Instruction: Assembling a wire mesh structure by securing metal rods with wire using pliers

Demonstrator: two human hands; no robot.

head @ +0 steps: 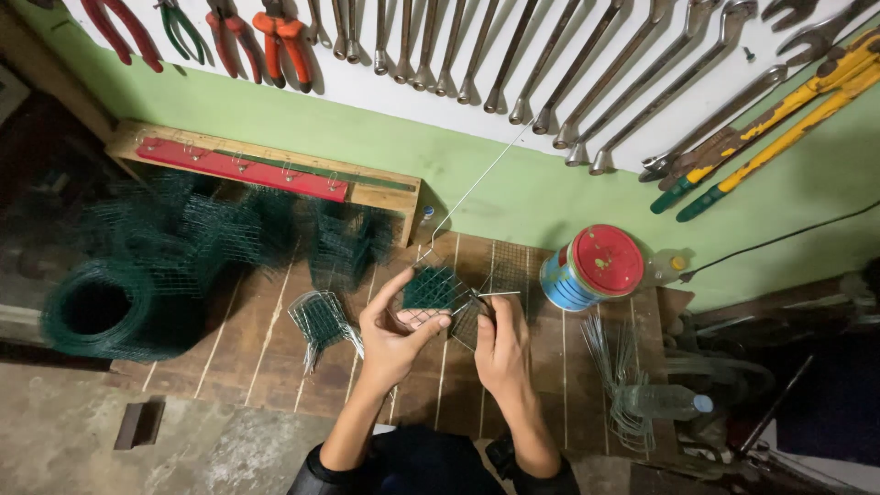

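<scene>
Both hands' grip [449, 321] on mesh piece [429, 288], tin [587, 266] nearby.

We face a green wall [513, 183] with a white tool board [550, 55] above a wooden bench [275, 348] and concrete floor [64, 431].

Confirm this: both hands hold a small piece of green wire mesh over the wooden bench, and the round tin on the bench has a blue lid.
Not quite. In the head view the round tin has a red lid; its side is blue-striped. The rest stands: left hand and right hand hold the green wire mesh over the wooden bench.
</scene>
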